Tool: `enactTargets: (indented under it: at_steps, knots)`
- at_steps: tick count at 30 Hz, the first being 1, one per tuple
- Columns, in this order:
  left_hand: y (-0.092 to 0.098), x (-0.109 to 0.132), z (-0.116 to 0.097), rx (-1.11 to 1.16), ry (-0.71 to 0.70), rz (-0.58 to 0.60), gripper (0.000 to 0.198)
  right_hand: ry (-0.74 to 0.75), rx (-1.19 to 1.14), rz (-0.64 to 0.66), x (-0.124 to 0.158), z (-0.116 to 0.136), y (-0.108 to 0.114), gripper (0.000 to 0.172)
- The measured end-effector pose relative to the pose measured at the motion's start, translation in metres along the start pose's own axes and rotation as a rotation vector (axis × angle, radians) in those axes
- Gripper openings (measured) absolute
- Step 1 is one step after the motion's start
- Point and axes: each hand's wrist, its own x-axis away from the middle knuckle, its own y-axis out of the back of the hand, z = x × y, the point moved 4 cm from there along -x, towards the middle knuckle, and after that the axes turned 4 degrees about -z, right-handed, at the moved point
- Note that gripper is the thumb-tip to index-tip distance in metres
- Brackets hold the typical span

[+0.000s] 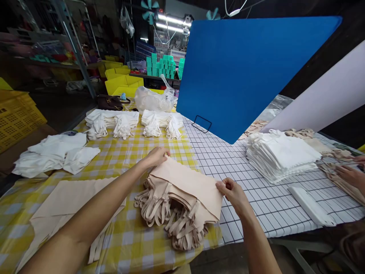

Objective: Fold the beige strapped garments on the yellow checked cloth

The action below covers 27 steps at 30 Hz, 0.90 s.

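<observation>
A stack of beige strappy tops (182, 207) lies in front of me, its thin straps bunched toward the near table edge. My left hand (157, 156) is closed on the far left corner of the uppermost beige strappy top (186, 177). At its right corner, my right hand (231, 190) pinches the same top between thumb and fingers. The top lies spread between both hands over the stack. Under my left forearm another beige garment (76, 194) lies flat, partly hidden by the arm.
Folded white strappy stacks (112, 116) sit at the back, loose white garments (54, 152) at left. A tall blue board (242, 72) rises behind the table. On the right are a white garment pile (281, 152), a white oblong object (310, 205) and another person's hand (352, 175) on beige fabric.
</observation>
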Motion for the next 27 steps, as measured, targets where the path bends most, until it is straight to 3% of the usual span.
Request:
enactTargets:
  at_steps: [7,11,15,18,22,27]
  knots:
    - [-0.001,-0.001,-0.002,0.033,0.018,0.056,0.020,-0.022,-0.076,-0.022,0.003,0.003,0.000,0.046]
    - [0.001,-0.003,-0.006,0.016,0.021,0.028,0.036,-0.032,-0.095,0.018,0.005,0.000,-0.001,0.054]
    - [-0.001,-0.001,-0.005,0.067,0.113,-0.043,0.035,-0.075,-0.107,0.015,0.010,0.000,-0.002,0.045]
    - [0.002,0.003,-0.003,0.166,0.157,-0.097,0.017,-0.065,-0.091,-0.014,0.015,0.006,0.001,0.039]
    - [0.020,0.011,-0.005,0.380,0.127,-0.218,0.011,0.018,-0.049,0.024,0.021,0.026,0.011,0.036]
    - [0.054,0.037,-0.011,0.763,0.081,-0.374,0.013,0.209,-0.097,0.031,0.035,0.072,0.020,0.033]
